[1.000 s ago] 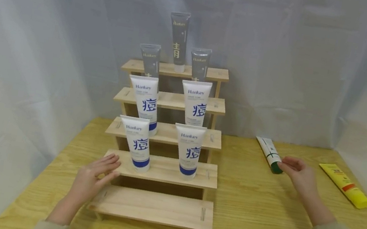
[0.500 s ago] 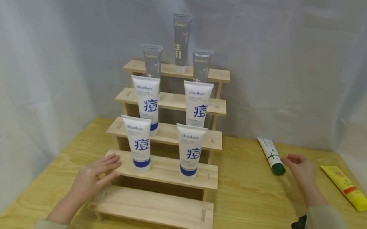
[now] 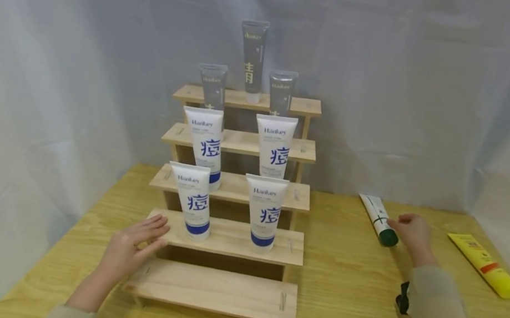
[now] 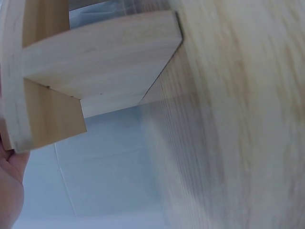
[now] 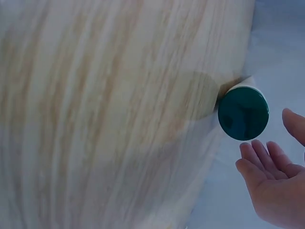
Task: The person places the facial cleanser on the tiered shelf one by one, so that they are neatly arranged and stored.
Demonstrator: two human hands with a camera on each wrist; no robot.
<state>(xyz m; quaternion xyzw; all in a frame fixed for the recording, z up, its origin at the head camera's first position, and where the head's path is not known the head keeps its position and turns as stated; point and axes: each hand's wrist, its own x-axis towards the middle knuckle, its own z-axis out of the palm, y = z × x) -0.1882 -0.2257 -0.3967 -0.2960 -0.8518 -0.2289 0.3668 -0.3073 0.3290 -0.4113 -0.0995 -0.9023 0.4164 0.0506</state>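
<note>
My left hand [image 3: 128,247] rests at the left end of a wooden step of the tiered stand [image 3: 214,283], fingers extended; part of that hand [image 4: 9,191] shows beside the board end in the left wrist view. My right hand [image 3: 413,236] is just right of a white tube with a green cap [image 3: 379,219], which lies on the table. In the right wrist view, thumb and fingers [image 5: 257,164] are spread beside the green cap [image 5: 243,113], gripping nothing. Whether the fingertips touch the tube is unclear.
White tubes with blue bands [image 3: 192,202] stand in pairs on the middle steps. Grey tubes [image 3: 252,60] stand higher up. A yellow tube [image 3: 482,264] lies at the right of the table [image 3: 341,308]. White sheeting [image 3: 397,93] encloses the back and sides.
My right forearm has swung to the left, while the right hand stays close by the green-capped tube. My left hand has hardly moved. The whole view has shifted slightly.
</note>
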